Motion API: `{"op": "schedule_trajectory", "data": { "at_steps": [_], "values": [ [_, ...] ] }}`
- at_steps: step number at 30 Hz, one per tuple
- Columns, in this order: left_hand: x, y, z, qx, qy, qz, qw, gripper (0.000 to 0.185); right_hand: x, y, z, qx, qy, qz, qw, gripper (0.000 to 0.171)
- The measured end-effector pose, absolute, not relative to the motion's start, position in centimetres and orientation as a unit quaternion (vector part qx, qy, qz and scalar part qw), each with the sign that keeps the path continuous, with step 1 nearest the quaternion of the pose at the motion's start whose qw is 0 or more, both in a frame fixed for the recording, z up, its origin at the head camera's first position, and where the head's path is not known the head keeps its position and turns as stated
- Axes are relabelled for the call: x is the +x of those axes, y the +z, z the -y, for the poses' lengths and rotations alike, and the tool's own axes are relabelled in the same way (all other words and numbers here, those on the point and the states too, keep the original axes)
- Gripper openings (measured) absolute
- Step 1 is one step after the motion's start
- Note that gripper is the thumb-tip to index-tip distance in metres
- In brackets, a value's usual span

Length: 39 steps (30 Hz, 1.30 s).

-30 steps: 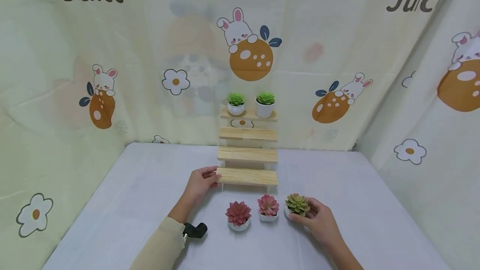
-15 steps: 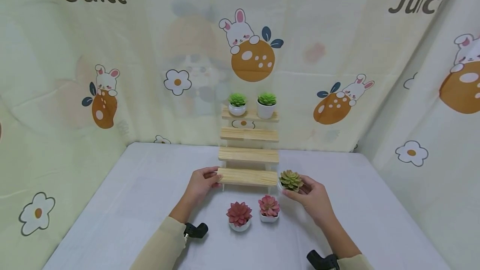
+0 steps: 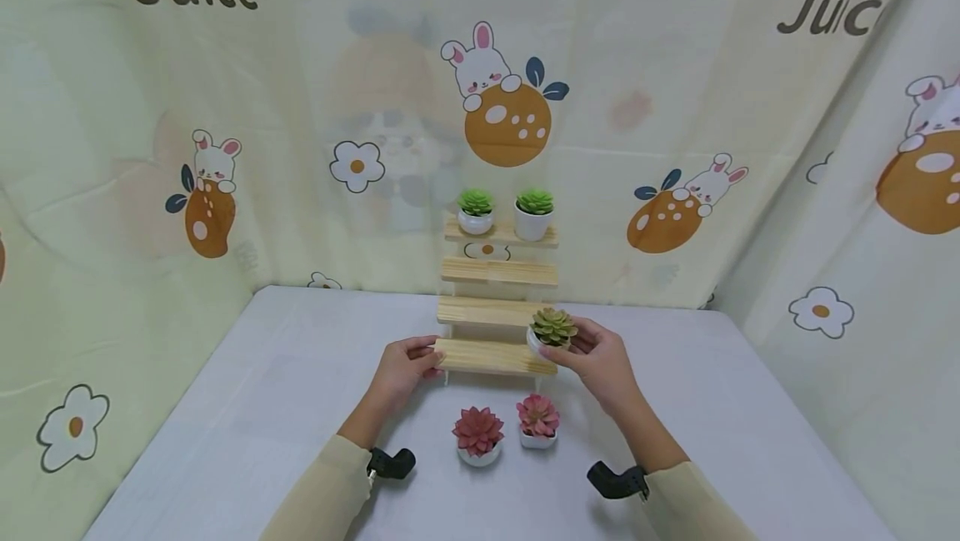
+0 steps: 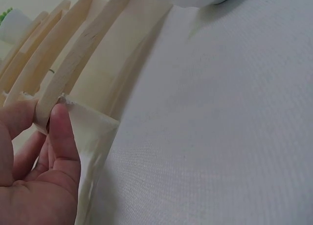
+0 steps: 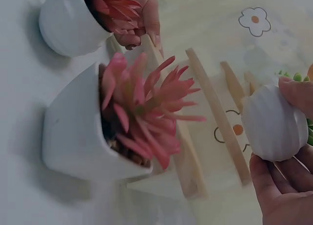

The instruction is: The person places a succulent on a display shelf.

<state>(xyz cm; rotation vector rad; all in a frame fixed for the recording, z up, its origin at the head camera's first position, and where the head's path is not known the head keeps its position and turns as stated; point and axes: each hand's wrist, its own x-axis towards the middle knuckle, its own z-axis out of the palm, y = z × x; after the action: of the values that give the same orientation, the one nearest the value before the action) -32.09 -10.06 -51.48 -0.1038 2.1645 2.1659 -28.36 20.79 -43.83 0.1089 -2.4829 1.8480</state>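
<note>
My left hand [image 3: 400, 373] pinches the left end of the lowest step of a wooden tiered plant stand [image 3: 487, 355]; in the left wrist view its thumb and fingers [image 4: 63, 132] grip the edge of the board. My right hand [image 3: 606, 364] holds a green succulent [image 3: 553, 326] in a white pot at the right end of the stand, overlapping the lower steps. From the right wrist, the pot's ribbed side [image 5: 274, 122] shows between thumb and fingers. In front of the stand, a dark red succulent [image 3: 477, 431] and a pink succulent [image 3: 537, 416] stand in white pots on the table.
Two bright green succulents in white pots, a round one [image 3: 476, 212] and a taller one [image 3: 533, 215], stand on the top step. White cloth covers the table [image 3: 300, 374]. A printed curtain [image 3: 390, 107] hangs behind and on both sides.
My right hand has lifted the green succulent from beside the pink one and carried it up and left to the stand's right end. My left hand keeps its place on the lowest step.
</note>
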Motion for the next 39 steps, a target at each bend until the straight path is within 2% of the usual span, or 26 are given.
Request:
{"op": "schedule_trajectory", "data": {
  "at_steps": [9,32,39],
  "values": [
    [-32.2,-51.9,10.1,-0.011,0.71,-0.703,0.029,0.038,-30.3,-43.1,-18.9,0.055,0.594,0.802,0.023,0.064],
    [-32.2,-51.8,10.1,-0.019,0.714,-0.699,0.035,0.037,-34.4,-40.8,-14.2,0.092,0.634,0.768,0.017,0.057],
    [-32.2,-51.7,10.2,-0.02,0.71,-0.703,0.038,0.038,-35.9,-39.9,-12.8,0.097,0.623,0.776,0.032,0.053]
  ]
}}
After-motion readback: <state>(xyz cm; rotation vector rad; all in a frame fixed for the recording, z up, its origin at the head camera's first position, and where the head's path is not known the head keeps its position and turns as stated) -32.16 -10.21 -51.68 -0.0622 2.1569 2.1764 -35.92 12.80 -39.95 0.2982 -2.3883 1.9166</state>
